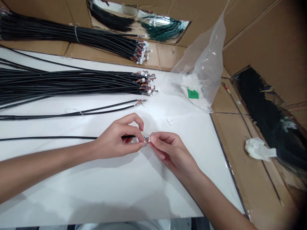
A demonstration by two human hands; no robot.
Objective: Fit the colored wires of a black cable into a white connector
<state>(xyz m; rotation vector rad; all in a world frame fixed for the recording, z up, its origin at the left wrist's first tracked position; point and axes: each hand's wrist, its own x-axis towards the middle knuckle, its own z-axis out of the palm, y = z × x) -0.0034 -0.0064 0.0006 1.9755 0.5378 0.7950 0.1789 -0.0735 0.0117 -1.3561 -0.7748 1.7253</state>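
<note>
My left hand [117, 138] grips a black multi-core cable [59, 138] near its end, with the thumb and fingers curled around it. My right hand [170, 152] pinches the cable's thin coloured wires and small connector [145, 138] between thumb and fingertips. The two hands nearly meet at that end, and the fingers hide part of the wires. Both rest just above a white sheet [96, 191]. Two loose black cables [72, 113] lie beyond them, with bare coloured wire ends. Behind those lies a large bundle of black cables [72, 81] with connectors at its right end.
A second tied cable bundle [72, 41] lies on brown cardboard [254, 188] at the back. A clear plastic bag [202, 64] with white contents and a green label [193, 93] stands to the right. Further right lie black wires [268, 118] and crumpled white tissue [257, 149].
</note>
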